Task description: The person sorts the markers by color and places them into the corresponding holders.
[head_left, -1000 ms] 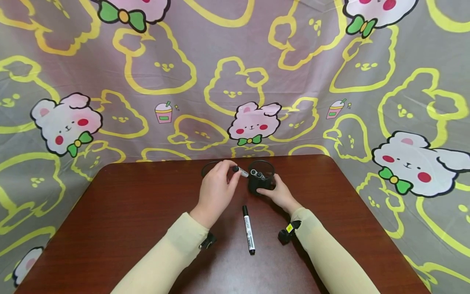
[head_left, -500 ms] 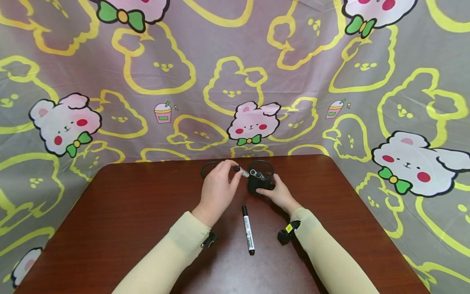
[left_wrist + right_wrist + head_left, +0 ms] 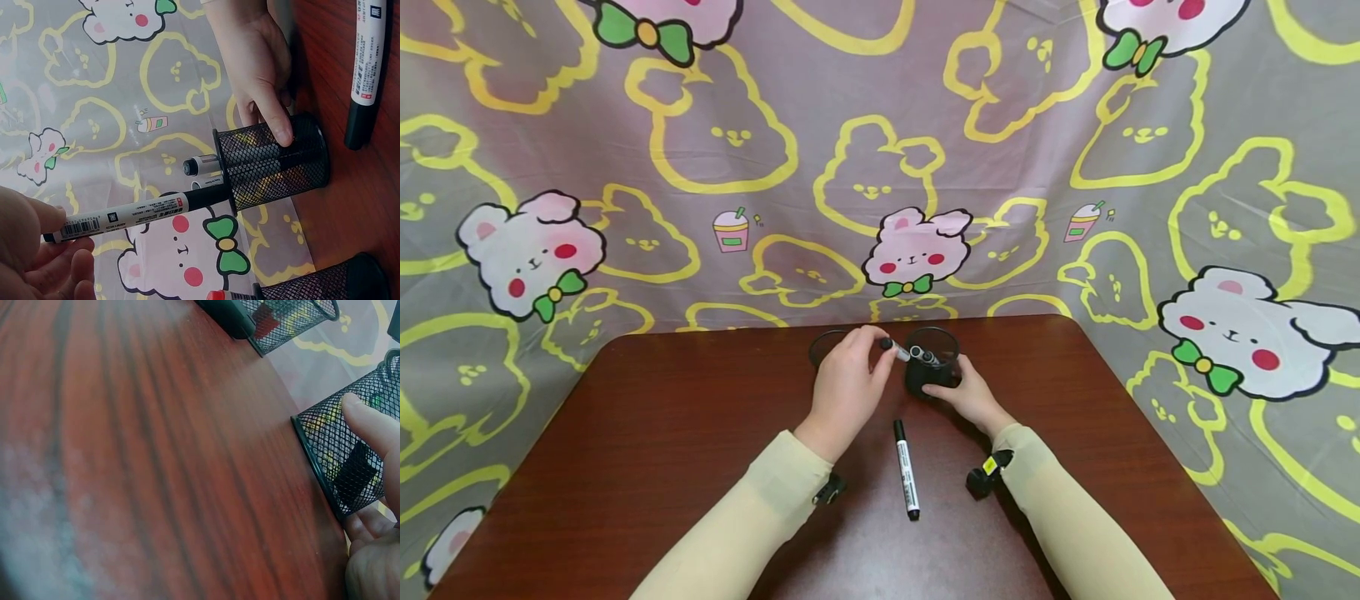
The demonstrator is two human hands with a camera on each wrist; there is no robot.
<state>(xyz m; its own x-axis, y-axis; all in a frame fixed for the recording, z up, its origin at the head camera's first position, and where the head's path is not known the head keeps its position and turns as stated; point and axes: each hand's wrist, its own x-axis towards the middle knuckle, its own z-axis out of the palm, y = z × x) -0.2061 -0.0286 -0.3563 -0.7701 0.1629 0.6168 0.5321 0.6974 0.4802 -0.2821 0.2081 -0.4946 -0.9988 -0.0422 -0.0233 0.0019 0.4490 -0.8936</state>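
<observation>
My left hand [image 3: 846, 392] pinches a white marker with black ends [image 3: 137, 215] by its tail between thumb and fingers. The marker's capped end is at the rim of a black mesh pen holder [image 3: 272, 169] in the left wrist view. Around the side of this holder my right hand [image 3: 973, 402] curls, with the thumb [image 3: 372, 425] lying on the mesh. A black-tipped marker [image 3: 201, 165] pokes out of the same holder, and part of another shows beside it. My left hand partly hides a second mesh holder in the head view.
Another black-capped white marker [image 3: 907, 471] lies on the brown table [image 3: 685, 467], nearer me than the hands. The second mesh pen holder [image 3: 319, 282] stands to the left, with a red-ended marker [image 3: 226, 295] in it. A patterned cloth [image 3: 805, 192] hangs behind the table.
</observation>
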